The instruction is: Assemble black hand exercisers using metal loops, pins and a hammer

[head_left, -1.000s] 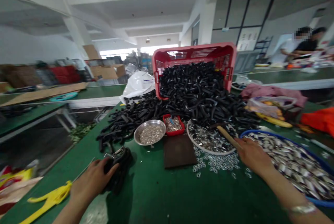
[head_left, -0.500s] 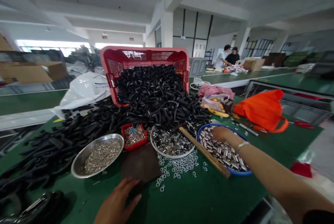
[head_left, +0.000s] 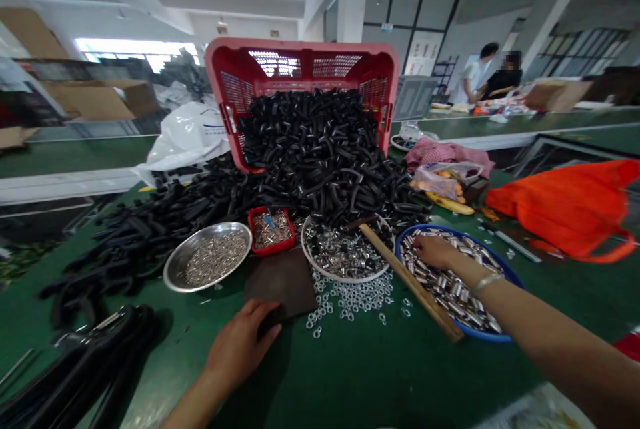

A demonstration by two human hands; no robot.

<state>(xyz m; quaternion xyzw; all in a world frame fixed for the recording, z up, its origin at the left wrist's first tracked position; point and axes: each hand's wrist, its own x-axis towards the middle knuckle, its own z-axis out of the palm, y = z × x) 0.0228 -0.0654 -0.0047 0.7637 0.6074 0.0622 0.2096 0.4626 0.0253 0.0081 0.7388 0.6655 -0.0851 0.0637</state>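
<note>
My right hand (head_left: 434, 251) reaches into a blue basin (head_left: 515, 282) of silvery metal cylinders (head_left: 457, 292); its fingertips are down among the pieces, and what they hold, if anything, is hidden. My left hand (head_left: 245, 342) rests at the near edge of a dark square block (head_left: 280, 282), thumb and fingers apart, holding nothing. A wooden-handled hammer (head_left: 410, 279) lies between the blue basin and a white bowl (head_left: 345, 277) of small metal and black parts. Small metal rings (head_left: 350, 299) are scattered in front of that bowl.
A red crate (head_left: 300, 49) tipped on its side spills black curved parts (head_left: 310, 149). At left are a steel bowl (head_left: 173, 276) of small pieces, a red tray (head_left: 275, 249) and black-handled tools (head_left: 105, 362). An orange bag (head_left: 565, 206) lies at right. Two people are in the back.
The view has shifted, so the table items appear further right and the crate higher. My right hand stays in the blue basin, and my left hand stays by the dark block.
</note>
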